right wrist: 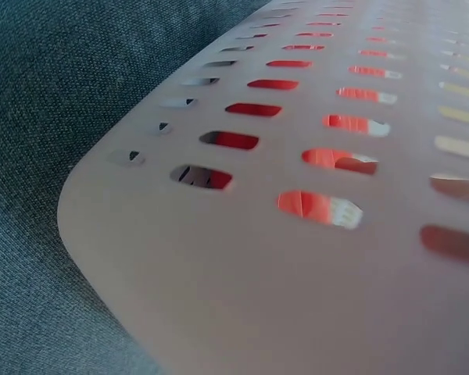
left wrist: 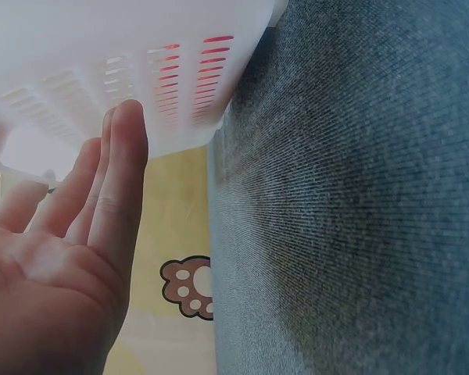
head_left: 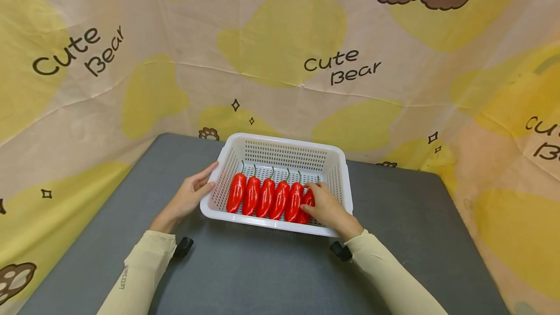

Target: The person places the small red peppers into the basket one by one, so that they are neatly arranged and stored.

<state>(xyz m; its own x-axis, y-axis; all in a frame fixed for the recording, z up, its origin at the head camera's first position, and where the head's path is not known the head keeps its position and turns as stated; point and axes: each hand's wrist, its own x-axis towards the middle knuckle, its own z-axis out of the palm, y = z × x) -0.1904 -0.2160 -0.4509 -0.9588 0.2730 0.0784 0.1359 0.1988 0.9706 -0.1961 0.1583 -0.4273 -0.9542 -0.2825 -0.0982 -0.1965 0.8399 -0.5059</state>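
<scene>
A white plastic basket (head_left: 288, 142) with slotted walls holds several glossy red peppers (head_left: 266, 197), lying side by side in a row with green stems toward the far wall. My right hand (head_left: 327, 206) reaches over the basket's near right corner and grips the rightmost red pepper (head_left: 308, 199), partly covering it. Along the outside of the basket's left wall is my left hand (head_left: 191, 194), its straight fingers touching the wall. The left wrist view shows that left hand (left wrist: 78, 242) against the slotted side. In the right wrist view the basket wall (right wrist: 219, 266) hides the right hand.
The basket stands on a dark grey table (head_left: 262, 276). Behind and on both sides hangs a cream and yellow printed cloth (head_left: 280, 38). Black straps (head_left: 183, 247) show at the wrists, next to pale sleeves (head_left: 144, 266).
</scene>
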